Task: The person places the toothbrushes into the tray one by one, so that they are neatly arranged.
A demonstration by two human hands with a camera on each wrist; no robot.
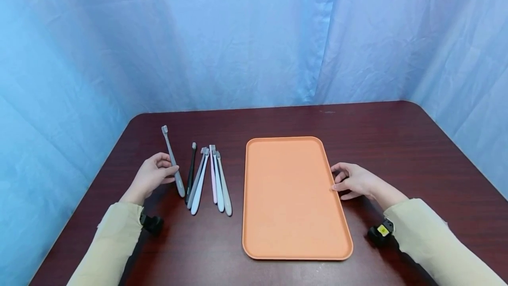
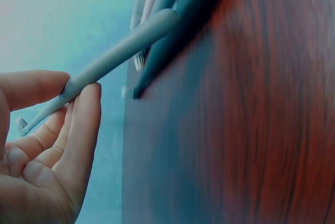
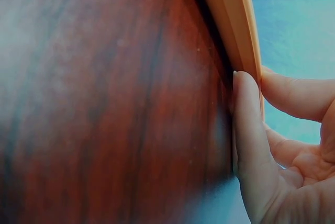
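Left hand (image 1: 150, 177) around slim grey toothbrush (image 1: 173, 161)

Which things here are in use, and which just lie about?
In use: grey toothbrush, pinched by the left hand; orange tray, its edge touched by the right hand.

Lying about: the other toothbrushes beside it on the table.

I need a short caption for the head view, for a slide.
Left hand pinches a grey toothbrush; right hand touches the orange tray.
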